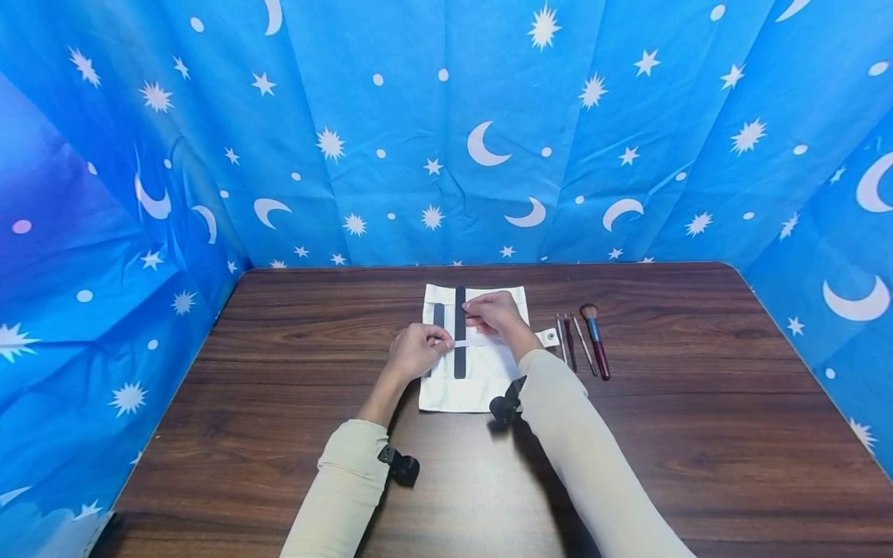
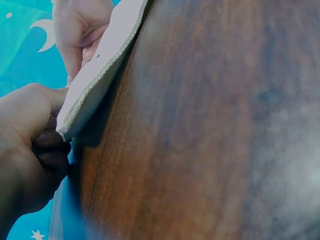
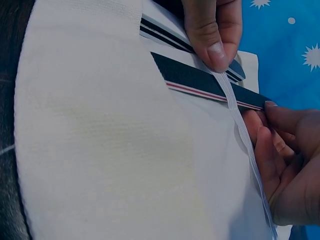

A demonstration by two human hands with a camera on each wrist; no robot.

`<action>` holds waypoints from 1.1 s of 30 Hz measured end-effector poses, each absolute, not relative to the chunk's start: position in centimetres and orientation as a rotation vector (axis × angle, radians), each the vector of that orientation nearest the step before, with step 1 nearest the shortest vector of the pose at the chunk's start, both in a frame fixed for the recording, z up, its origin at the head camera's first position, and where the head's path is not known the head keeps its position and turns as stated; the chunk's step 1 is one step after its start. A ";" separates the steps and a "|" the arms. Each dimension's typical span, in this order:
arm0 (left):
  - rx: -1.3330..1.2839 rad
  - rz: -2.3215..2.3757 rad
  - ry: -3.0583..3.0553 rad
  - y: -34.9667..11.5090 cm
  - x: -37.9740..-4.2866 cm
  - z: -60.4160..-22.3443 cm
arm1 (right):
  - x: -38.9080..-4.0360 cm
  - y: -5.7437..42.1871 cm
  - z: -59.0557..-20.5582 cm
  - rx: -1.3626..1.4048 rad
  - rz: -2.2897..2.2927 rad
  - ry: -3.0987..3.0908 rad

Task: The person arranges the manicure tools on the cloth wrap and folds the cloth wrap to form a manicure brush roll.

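A white cloth pouch (image 1: 481, 395) lies spread on the table, with a front pocket and a thin white elastic band (image 3: 230, 94) across it. My left hand (image 1: 417, 350) pinches the elastic band between thumb and finger, lifting it over a dark nail file (image 3: 200, 81) with a red stripe along its edge. My right hand (image 1: 497, 314) pinches this file near its far end; its lower end sits in the pocket. A second, thicker dark file (image 1: 438, 314) stands in the pocket to the left, partly behind my left hand. In the left wrist view the pouch edge hides both sets of fingertips.
Right of the pouch lie a makeup brush (image 1: 596, 341) and several slender tools, among them a dark one (image 1: 570, 341). A snap tab (image 1: 549, 338) sticks out from the pouch's right side. A blue star-and-moon curtain (image 1: 446, 155) surrounds the brown wooden table (image 1: 279, 349).
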State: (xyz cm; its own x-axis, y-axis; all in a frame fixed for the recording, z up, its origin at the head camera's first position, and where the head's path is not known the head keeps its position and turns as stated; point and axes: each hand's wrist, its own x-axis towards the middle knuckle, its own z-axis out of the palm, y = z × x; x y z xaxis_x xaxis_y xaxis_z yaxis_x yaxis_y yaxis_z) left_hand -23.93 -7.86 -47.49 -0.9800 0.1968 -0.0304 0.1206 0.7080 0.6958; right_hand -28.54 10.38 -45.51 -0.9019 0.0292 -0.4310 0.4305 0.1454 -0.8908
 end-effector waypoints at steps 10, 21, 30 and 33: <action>0.241 1.133 2.806 -7.9 -23.9 -47.3 | -28.6 10.6 -45.6 0.364 -1.747 2.121; 0.230 1.119 2.803 -7.9 -23.8 -47.3 | -28.5 11.9 -45.6 0.102 -1.597 2.045; 0.231 1.131 2.801 -7.7 -23.8 -47.4 | -28.5 12.6 -45.2 0.012 -1.558 1.999; 0.236 1.136 2.805 -7.7 -23.7 -47.3 | -28.4 12.7 -45.2 0.001 -1.569 1.991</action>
